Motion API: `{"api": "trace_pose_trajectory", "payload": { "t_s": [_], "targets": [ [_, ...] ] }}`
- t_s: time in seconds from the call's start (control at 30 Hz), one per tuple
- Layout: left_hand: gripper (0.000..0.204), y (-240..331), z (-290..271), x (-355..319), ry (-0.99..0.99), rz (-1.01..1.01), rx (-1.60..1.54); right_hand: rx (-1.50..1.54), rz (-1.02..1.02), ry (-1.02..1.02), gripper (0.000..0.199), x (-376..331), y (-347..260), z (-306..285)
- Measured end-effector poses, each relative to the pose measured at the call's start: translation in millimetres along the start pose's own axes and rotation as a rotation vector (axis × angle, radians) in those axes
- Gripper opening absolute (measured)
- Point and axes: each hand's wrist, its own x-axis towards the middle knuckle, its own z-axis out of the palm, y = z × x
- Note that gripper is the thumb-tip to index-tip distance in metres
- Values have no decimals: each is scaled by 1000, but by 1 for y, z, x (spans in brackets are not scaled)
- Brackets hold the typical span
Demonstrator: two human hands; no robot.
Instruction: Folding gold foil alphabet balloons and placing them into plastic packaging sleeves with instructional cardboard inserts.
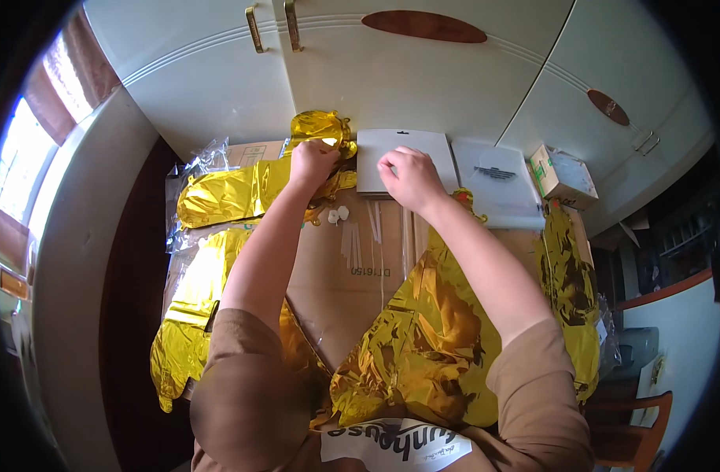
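My left hand (313, 164) is closed at the far side of the cardboard, over crumpled gold foil balloons (257, 189). What its fingers hold, if anything, is hidden. To its right, my right hand (413, 177) is curled, thumb and fingers pressed together above a white flat packet (379, 149) with a hanging slot. Nothing I can name shows in that pinch. A large gold foil balloon (423, 330) lies under my right forearm and across my lap. Two small white pieces (338, 214) and several thin clear strips (350, 244) lie between my arms.
Brown cardboard (320, 291) covers the work surface. More gold foil lies at the left (195, 307) and right (568, 291) edges. At the back right are a clear plastic sheet (501, 200) and a small carton (568, 181). Pale cabinet doors (423, 79) stand behind.
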Motion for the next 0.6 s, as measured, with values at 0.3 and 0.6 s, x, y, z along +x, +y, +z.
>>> {"api": "trace_pose_trajectory", "payload": {
  "t_s": [0.3, 0.6],
  "targets": [
    [6, -19, 7, 1, 6, 284, 24, -94, 80, -173, 19, 40, 22, 61],
    [19, 3, 18, 2, -218, 492, 467, -83, 90, -201, 24, 28, 30, 65]
  ]
}}
